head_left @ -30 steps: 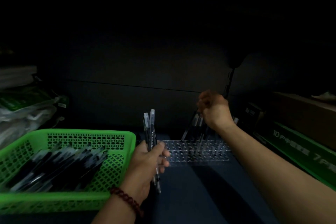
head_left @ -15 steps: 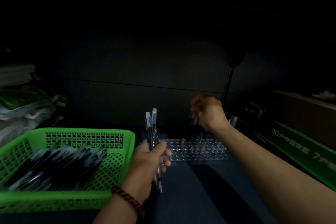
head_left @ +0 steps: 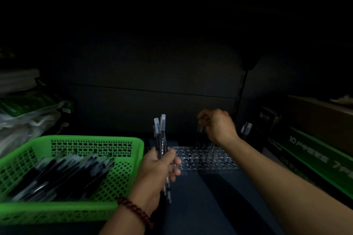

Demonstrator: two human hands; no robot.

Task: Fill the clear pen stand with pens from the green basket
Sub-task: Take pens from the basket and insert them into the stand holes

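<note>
The green basket [head_left: 95, 140] sits at the left with several black pens [head_left: 63, 173] lying in it. My left hand [head_left: 158, 170] grips a small bundle of pens [head_left: 160, 135] upright, just right of the basket. The clear pen stand [head_left: 200, 158], a flat block full of holes, lies beyond it on the dark shelf. My right hand [head_left: 217, 126] hovers over the stand's middle with fingers curled, pinching the capped top of a pen [head_left: 200, 129] that points down at the holes. A few pens [head_left: 246, 128] stand in the stand's right part, partly hidden by my wrist.
Green and black cartons [head_left: 313, 158] and a brown box [head_left: 321, 118] line the right side. Plastic-wrapped packs [head_left: 28, 112] pile up at the far left. A dark back wall [head_left: 152, 82] closes the shelf behind the stand.
My right hand has shifted left along the stand and slightly lower, carrying a pen. My left hand with its bundle has stayed in place.
</note>
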